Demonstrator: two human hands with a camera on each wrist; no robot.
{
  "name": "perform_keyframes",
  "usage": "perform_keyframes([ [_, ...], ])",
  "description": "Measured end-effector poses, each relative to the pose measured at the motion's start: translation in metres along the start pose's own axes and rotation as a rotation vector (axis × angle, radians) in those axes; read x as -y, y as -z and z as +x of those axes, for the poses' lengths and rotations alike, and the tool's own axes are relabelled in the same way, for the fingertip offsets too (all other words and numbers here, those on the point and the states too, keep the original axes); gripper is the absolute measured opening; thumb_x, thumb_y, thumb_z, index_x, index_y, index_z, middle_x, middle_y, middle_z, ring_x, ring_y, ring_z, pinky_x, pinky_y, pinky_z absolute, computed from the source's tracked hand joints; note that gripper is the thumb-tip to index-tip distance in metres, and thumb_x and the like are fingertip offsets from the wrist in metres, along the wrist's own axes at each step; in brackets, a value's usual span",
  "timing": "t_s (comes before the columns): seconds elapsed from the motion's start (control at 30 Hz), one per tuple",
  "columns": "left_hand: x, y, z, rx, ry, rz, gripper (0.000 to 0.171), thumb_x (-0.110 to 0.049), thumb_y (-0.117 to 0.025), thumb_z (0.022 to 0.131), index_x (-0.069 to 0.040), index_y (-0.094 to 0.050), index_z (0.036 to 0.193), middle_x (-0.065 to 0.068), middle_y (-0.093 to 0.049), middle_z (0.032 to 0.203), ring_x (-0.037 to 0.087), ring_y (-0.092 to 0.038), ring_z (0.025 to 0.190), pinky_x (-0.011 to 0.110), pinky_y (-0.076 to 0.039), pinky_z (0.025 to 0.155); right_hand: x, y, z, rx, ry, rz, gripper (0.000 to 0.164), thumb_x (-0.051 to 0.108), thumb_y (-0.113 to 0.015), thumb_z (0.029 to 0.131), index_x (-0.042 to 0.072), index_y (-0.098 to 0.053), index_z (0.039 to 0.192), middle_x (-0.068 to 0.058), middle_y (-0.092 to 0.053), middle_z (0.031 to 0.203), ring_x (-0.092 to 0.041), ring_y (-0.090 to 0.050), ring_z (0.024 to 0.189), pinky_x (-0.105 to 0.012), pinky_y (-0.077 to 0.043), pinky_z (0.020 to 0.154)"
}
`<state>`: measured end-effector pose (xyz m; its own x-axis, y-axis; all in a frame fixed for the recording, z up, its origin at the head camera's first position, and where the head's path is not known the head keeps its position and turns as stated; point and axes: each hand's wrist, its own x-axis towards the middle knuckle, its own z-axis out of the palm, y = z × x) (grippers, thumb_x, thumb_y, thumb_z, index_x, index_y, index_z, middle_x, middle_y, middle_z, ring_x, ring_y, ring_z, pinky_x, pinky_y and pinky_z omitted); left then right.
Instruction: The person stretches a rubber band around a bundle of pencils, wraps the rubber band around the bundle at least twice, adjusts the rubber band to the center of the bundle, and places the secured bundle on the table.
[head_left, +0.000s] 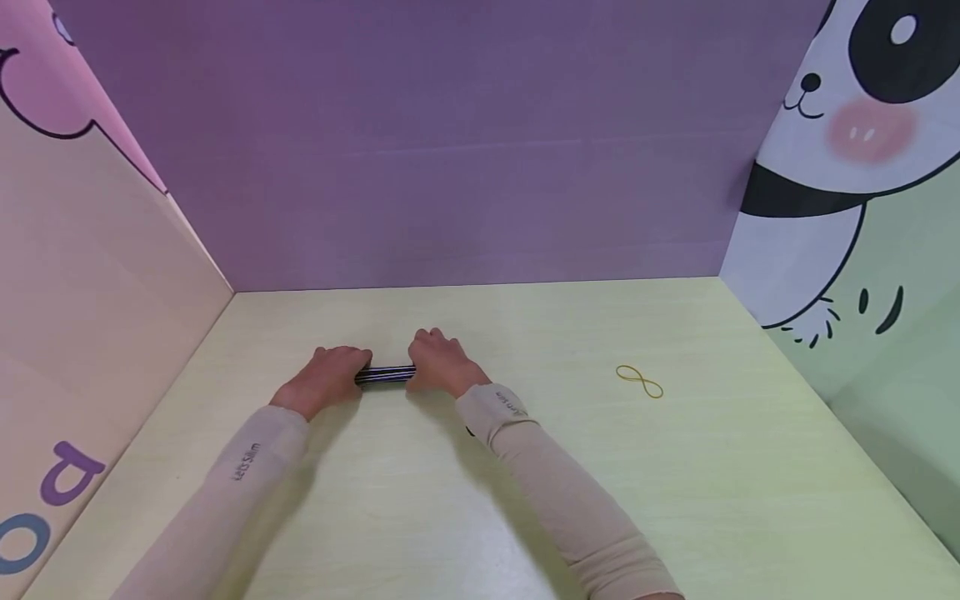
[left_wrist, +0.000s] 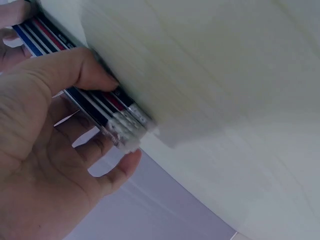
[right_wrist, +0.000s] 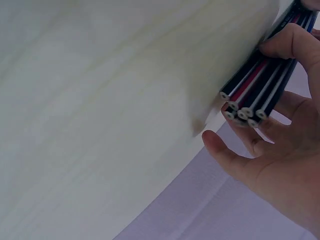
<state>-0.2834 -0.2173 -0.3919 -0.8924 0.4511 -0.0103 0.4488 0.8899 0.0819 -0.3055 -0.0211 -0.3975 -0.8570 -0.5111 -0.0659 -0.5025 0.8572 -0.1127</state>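
A bundle of several unsharpened pencils (head_left: 386, 375), dark with white stripes and a red one, lies level between both hands near the back of the table. My left hand (head_left: 328, 379) grips the left end. In the left wrist view, the thumb lies over the pencils (left_wrist: 95, 102), whose blurred whitish ends stick out past it. Around the right end my right hand (head_left: 442, 364) holds the bundle. The right wrist view shows the flat pencil ends with pale wood and dark cores (right_wrist: 245, 111), the thumb on one side and fingers on the other.
On the right part of the pale wooden table (head_left: 750, 467) lies a yellow rubber band (head_left: 639, 381), twisted into a figure eight. A purple wall (head_left: 480, 167) closes off the back. Printed side panels stand at left and right.
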Motion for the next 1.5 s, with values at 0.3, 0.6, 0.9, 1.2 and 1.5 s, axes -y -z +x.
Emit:
perform_keyframes([
  [0.3,-0.007,0.0,-0.003,0.05,-0.004,0.062,0.023,-0.001,-0.068,0.083,-0.001,-0.056,0.102,0.014,-0.062,0.087,0.034,-0.059,0.08,0.049,-0.045,0.073,0.008,0.002,-0.006,0.028,0.009,-0.109,0.031,0.043,-0.07,0.093,0.014,-0.07,0.104,-0.001,-0.054,0.117,-0.02,-0.047,0.107,-0.043,-0.049,0.093],
  [0.6,-0.011,-0.006,-0.012,-0.082,-0.039,0.117,0.022,0.005,-0.065,0.081,-0.003,-0.051,0.097,0.012,-0.058,0.069,0.029,-0.057,0.065,0.046,-0.046,0.067,0.016,0.01,-0.021,0.077,-0.017,-0.225,0.036,0.048,-0.056,0.1,0.019,-0.07,0.117,-0.002,-0.057,0.124,-0.02,-0.052,0.113,-0.042,-0.046,0.098],
  [0.9,-0.03,0.003,-0.017,-0.169,-0.088,0.169,0.013,0.0,-0.069,0.088,-0.004,-0.057,0.086,0.008,-0.057,0.064,0.022,-0.05,0.057,0.039,-0.042,0.066,0.002,0.014,-0.036,-0.038,0.059,-0.301,0.023,0.036,-0.058,0.101,0.017,-0.072,0.102,0.003,-0.065,0.09,-0.015,-0.05,0.085,-0.029,-0.04,0.076],
  [1.2,-0.067,0.0,-0.018,-0.165,-0.104,0.019,0.016,-0.01,-0.073,0.087,-0.007,-0.058,0.081,0.001,-0.053,0.061,0.018,-0.047,0.055,0.035,-0.04,0.059,-0.004,0.015,-0.068,-0.184,0.149,-0.402,0.018,0.034,-0.065,0.097,0.019,-0.075,0.098,0.003,-0.071,0.09,-0.016,-0.054,0.088,-0.03,-0.043,0.081],
  [1.5,-0.108,0.011,-0.013,0.13,-0.009,-0.517,0.01,-0.005,-0.057,0.097,-0.001,-0.065,0.092,0.007,-0.057,0.07,0.016,-0.065,0.055,0.029,-0.047,0.057,-0.026,0.037,-0.106,-0.287,0.138,-0.41,0.025,0.042,-0.071,0.092,0.017,-0.07,0.095,0.002,-0.069,0.09,-0.023,-0.057,0.101,-0.054,-0.033,0.11],
])
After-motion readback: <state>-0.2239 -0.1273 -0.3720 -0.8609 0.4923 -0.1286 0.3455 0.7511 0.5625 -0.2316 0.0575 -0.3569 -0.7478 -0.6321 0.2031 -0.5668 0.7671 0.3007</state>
